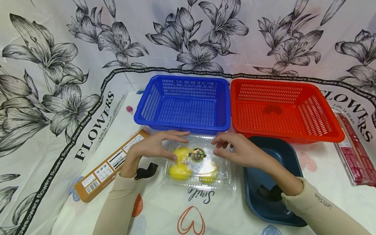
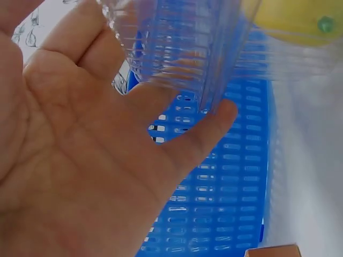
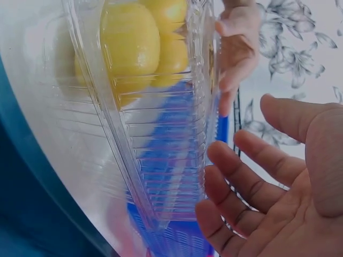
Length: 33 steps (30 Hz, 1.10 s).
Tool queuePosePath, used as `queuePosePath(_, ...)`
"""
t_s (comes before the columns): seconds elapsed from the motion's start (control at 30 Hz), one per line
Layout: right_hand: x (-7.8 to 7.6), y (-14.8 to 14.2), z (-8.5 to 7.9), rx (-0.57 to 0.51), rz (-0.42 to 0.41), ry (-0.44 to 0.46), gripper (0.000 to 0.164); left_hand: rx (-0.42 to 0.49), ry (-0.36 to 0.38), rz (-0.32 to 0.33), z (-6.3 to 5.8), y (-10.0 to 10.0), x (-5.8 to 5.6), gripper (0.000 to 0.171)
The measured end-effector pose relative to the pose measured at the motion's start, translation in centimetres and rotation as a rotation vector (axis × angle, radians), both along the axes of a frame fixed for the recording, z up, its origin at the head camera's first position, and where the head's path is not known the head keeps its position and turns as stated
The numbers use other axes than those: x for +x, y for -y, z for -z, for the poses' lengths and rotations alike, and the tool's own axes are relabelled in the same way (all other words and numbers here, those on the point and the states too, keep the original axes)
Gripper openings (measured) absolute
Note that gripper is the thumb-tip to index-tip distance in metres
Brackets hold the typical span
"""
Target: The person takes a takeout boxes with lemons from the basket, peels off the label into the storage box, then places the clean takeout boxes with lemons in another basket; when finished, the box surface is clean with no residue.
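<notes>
A clear plastic clamshell box (image 1: pixel 227 184) sits on the table in front of me, its lid down and a dark round label (image 1: pixel 197 155) on top. Several yellow fruits (image 1: pixel 180 171) show through it; one has a small green sticker (image 2: pixel 326 23) in the left wrist view. My left hand (image 1: pixel 155 145) is over the box's left side, fingers extended, with a fingertip right at the ribbed plastic wall in the left wrist view. Over the right side hovers my right hand (image 1: pixel 235 148), fingers loosely bent. Its palm (image 3: pixel 289 198) faces the box, holding nothing.
Behind the box stand a blue basket (image 1: pixel 182 111) and a red basket (image 1: pixel 282 125). A dark blue tub (image 1: pixel 249 195) is under my right forearm. To the left lies a long brown box (image 1: pixel 98 176); at far right are red packets (image 1: pixel 356 153). A small pink object (image 1: pixel 129 109) lies behind left.
</notes>
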State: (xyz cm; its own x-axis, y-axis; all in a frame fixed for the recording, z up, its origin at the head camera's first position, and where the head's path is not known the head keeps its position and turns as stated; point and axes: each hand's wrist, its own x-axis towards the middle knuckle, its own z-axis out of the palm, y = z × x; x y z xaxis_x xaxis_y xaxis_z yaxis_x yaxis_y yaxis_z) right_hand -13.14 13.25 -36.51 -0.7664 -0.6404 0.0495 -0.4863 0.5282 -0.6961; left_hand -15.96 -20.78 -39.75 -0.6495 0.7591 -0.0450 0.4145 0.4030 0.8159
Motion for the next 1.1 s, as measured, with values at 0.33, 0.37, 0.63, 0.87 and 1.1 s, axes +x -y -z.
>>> queuePosePath(0.33,-0.4,0.4,0.4,0.011,-0.03,-0.022,0.032,0.031,0.024,0.022,0.3,0.0,-0.2,0.055)
queuePosePath(0.37,-0.5,0.6,0.4,0.018,-0.038,-0.026,0.032,0.032,0.023,0.026,0.3,0.0,-0.2,0.054)
queuePosePath(0.63,-1.0,2.9,-0.1,0.149,-0.12,-0.069,0.04,0.045,0.012,0.038,0.2,-0.1,-0.4,0.053)
queuePosePath(0.87,-1.2,4.3,-0.2,0.238,-0.177,-0.108,0.05,0.049,0.048,0.029,0.5,-0.1,-0.3,0.053)
queuePosePath(1.1,-1.4,4.9,0.0,0.244,-0.181,-0.09,0.046,0.063,0.044,0.041,0.6,-0.1,-0.3,0.053)
